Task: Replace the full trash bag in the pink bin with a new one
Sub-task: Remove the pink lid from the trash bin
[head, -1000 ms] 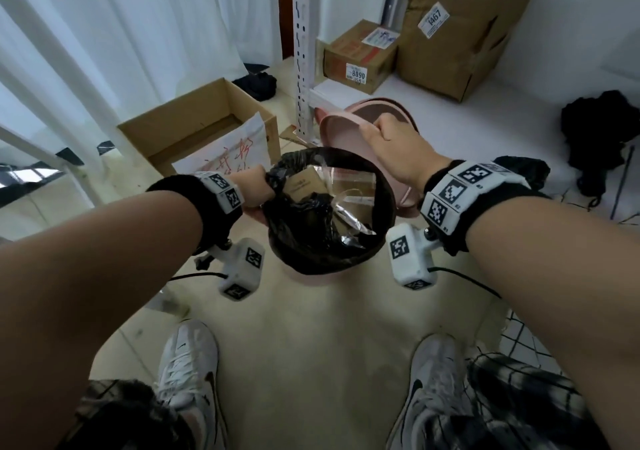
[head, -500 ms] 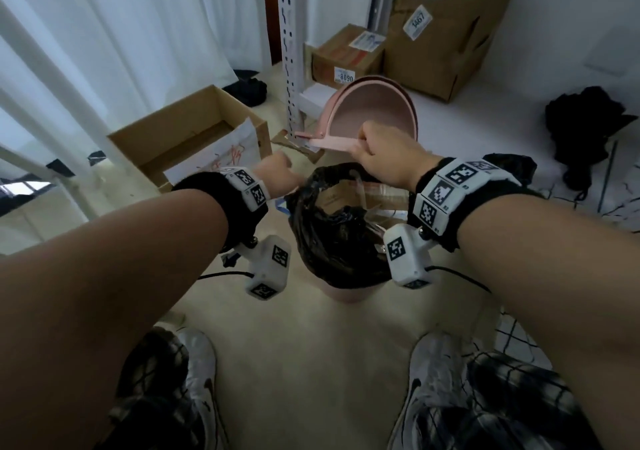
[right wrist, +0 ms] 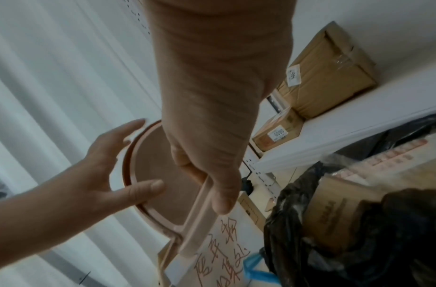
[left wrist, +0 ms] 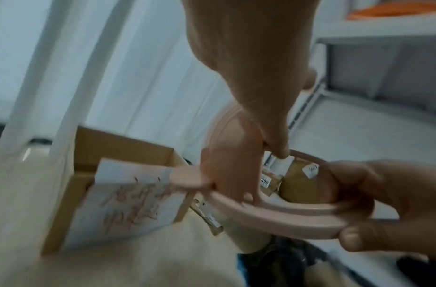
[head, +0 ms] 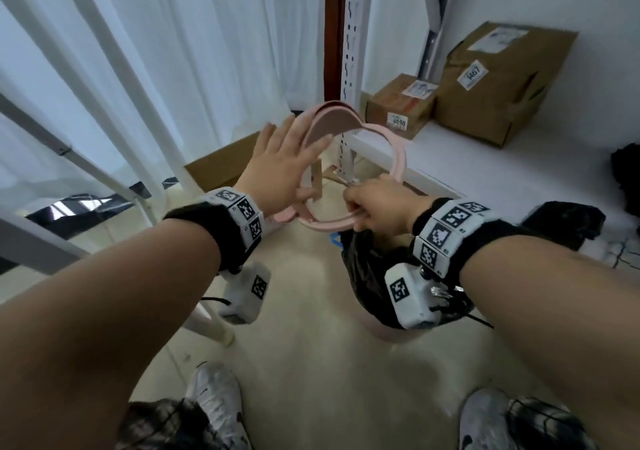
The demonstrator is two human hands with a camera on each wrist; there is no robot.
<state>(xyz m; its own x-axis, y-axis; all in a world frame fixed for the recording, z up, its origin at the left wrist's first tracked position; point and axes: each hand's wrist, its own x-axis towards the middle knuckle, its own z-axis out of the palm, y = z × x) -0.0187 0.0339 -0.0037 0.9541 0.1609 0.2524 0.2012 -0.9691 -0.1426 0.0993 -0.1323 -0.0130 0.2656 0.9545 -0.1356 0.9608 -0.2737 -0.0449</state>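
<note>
White curtains back a cluttered storage corner; right hand (head: 379, 203) pinches the pink lid ring (head: 398, 158), lifted clear of the bin; left hand (head: 284, 162), fingers spread, steadies its flap. Full black bag (head: 367, 269) sits in the pink bin (head: 388, 333) below. One-sided grip may let the ring swing into the shelf post (head: 351, 51)

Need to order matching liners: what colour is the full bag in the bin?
Black bag; clearest in the head view.

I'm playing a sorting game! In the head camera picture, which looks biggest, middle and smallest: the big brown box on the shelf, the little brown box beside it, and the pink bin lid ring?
1. big brown box
2. pink lid ring, though it looks bigger from being nearer
3. little brown box
</note>
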